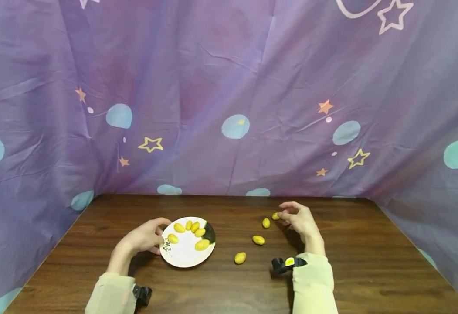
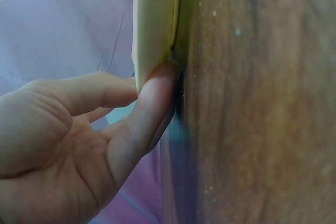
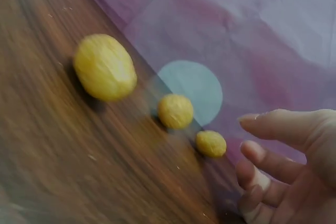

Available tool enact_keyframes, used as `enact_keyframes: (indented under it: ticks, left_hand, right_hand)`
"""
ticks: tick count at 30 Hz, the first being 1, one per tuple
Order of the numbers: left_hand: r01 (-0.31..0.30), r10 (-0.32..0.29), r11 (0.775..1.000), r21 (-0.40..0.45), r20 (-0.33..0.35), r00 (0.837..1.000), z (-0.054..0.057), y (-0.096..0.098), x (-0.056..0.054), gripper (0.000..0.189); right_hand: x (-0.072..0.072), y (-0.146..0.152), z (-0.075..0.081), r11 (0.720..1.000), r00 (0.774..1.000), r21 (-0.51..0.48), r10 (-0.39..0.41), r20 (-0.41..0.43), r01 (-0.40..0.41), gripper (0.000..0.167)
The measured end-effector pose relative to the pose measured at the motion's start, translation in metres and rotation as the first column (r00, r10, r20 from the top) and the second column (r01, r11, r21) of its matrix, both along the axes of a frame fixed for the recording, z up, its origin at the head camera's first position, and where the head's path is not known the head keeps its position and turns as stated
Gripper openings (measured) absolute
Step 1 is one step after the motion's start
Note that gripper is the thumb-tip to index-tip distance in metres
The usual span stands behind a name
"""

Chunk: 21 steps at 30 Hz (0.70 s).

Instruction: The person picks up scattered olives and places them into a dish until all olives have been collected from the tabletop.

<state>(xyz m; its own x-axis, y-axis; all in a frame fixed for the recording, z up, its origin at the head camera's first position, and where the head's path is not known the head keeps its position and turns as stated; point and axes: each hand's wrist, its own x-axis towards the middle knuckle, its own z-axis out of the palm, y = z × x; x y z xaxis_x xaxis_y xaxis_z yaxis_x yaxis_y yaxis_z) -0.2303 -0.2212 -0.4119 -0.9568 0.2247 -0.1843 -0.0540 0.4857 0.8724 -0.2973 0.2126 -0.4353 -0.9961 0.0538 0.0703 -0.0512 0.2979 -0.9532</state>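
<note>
My left hand (image 1: 147,237) pinches the left rim of a round white plate (image 1: 183,257), which has a dark green patch and a small plant print. In the left wrist view, the plate's edge (image 2: 152,30) is between the thumb and fingers, just above the wood. Several small yellow oval fruits (image 1: 202,245) lie on the plate. My right hand (image 1: 300,220) reaches over the far right of the table, its fingers loosely bent and apart. Closest to it is the farthest loose yellow fruit (image 1: 276,216); the right wrist view shows a gap between that fruit (image 3: 211,144) and the fingertips (image 3: 249,121).
Between plate and right hand, other loose yellow fruits lie in a slanting row: one near the front (image 1: 240,257), one midway (image 1: 258,240), one farther back (image 1: 266,223). The brown wooden table (image 1: 221,288) ends at a purple cloth backdrop (image 1: 205,165) with printed stars.
</note>
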Motion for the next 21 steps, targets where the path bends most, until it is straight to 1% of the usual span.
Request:
enact_keyframes:
  ticks: [4, 7, 10, 13, 16, 21]
  left_hand:
    - [-0.001, 0.001, 1.000, -0.003, 0.000, 1.000, -0.001, 0.000, -0.001, 0.060]
    - [-0.001, 0.001, 1.000, -0.004, -0.003, 1.000, -0.002, -0.001, -0.001, 0.061]
    - [0.008, -0.008, 1.000, -0.005, -0.009, 1.000, -0.003, -0.001, -0.001, 0.061]
    - [0.007, -0.007, 1.000, -0.009, -0.007, 1.000, -0.002, -0.001, -0.001, 0.061]
    - [0.011, -0.011, 1.000, -0.004, -0.005, 1.000, -0.002, -0.001, 0.000, 0.061]
    - [0.016, -0.016, 1.000, 0.004, -0.005, 1.000, -0.001, -0.002, 0.000, 0.061]
  right_hand:
    - [-0.004, 0.007, -0.003, 1.000, 0.999, -0.005, 0.023, 0.024, -0.023, 0.046]
    - [-0.006, 0.005, -0.003, 0.999, 0.998, 0.025, 0.047, 0.046, -0.048, 0.054]
    - [-0.008, 0.000, -0.003, 0.996, 0.997, 0.063, 0.058, 0.060, -0.062, 0.055]
    - [-0.008, -0.006, -0.003, 0.990, 0.995, 0.116, 0.072, 0.065, -0.080, 0.050]
    - [-0.008, -0.012, -0.002, 0.975, 0.995, 0.206, 0.069, 0.071, -0.082, 0.042]
    - [-0.007, -0.016, -0.001, 0.935, 0.997, 0.353, 0.004, 0.071, -0.028, 0.028]
